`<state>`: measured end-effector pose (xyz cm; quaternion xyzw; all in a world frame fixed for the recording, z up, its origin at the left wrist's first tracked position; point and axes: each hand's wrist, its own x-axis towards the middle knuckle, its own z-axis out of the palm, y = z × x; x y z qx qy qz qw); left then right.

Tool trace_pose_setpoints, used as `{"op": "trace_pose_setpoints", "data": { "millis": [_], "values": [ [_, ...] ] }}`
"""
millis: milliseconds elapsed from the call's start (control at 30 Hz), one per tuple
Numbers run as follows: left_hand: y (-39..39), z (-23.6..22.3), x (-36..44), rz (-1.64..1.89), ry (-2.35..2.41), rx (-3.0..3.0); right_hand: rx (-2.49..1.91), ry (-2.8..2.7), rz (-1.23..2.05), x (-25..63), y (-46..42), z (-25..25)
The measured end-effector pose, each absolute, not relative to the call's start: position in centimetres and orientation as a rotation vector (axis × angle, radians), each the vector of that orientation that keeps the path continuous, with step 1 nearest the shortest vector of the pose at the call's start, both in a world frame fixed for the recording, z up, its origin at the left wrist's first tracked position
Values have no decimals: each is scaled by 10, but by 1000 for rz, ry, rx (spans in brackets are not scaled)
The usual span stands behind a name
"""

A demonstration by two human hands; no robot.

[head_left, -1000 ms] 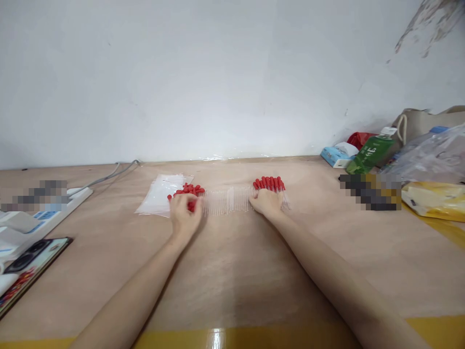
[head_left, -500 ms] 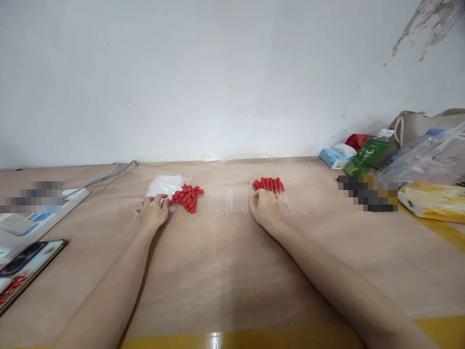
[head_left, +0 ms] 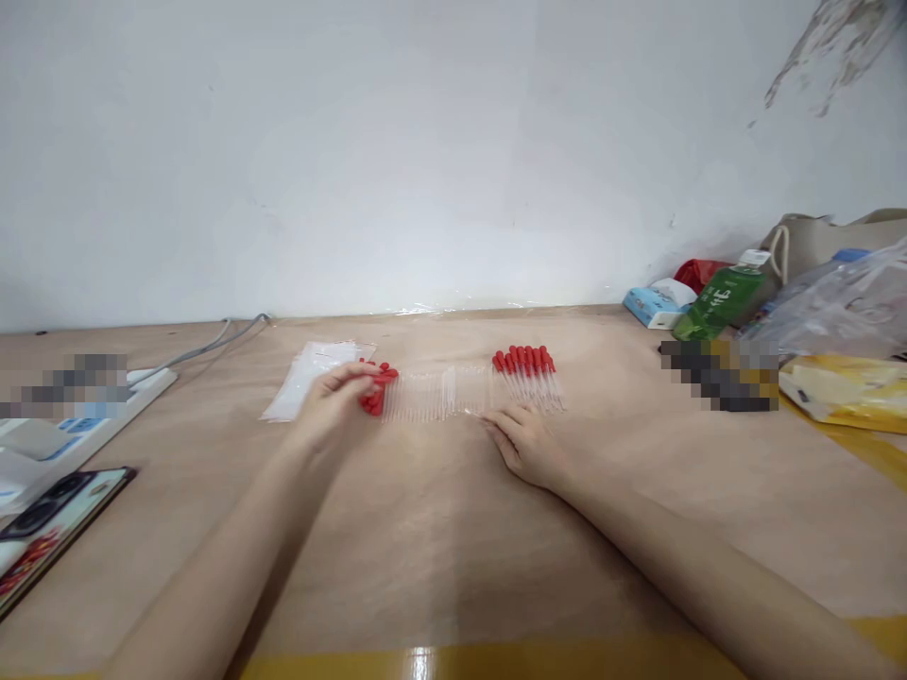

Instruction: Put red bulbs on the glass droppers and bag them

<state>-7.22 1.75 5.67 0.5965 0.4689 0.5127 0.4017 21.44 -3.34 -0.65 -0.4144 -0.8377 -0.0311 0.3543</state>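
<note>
My left hand [head_left: 333, 401] is over the pile of red rubber bulbs [head_left: 373, 404] and hides its left part. Its thumb and fingers come together at the bulbs; what they pinch, if anything, is hidden. To the right of the pile lies a row of thin clear tubes [head_left: 418, 397], side by side. My right hand [head_left: 525, 442] rests low at the row's right end, fingers closed, with the pale end of a clear tube [head_left: 472, 413] poking out at its fingertips. Just beyond it lie several droppers [head_left: 528, 368], clear tubes with red bulbs on top.
White plastic bags [head_left: 304, 373] lie flat behind my left hand. A power strip [head_left: 85, 425] and a phone [head_left: 60, 524] are at the left. On the right are a tissue pack [head_left: 652, 307], a green bottle [head_left: 719, 302] and a yellow packet [head_left: 843, 392].
My left hand has moved right and lifted from beside the bags onto the red bulbs. My right hand has drawn back from the droppers toward me, with a clear tube at its fingertips.
</note>
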Motion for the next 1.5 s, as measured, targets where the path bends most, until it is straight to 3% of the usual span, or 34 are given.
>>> {"op": "trace_pose_setpoints", "data": {
  "millis": [133,333,1500],
  "values": [
    [-10,21,-6,1074,1156,1529,-1116,-2138,-90,213,-35,-4],
    [-16,-10,0,1039,1017,1616,-1127,-2186,-53,213,-37,-3],
    [-30,7,4,860,978,2210,-1031,-2386,-49,206,-32,0]
  ]
}}
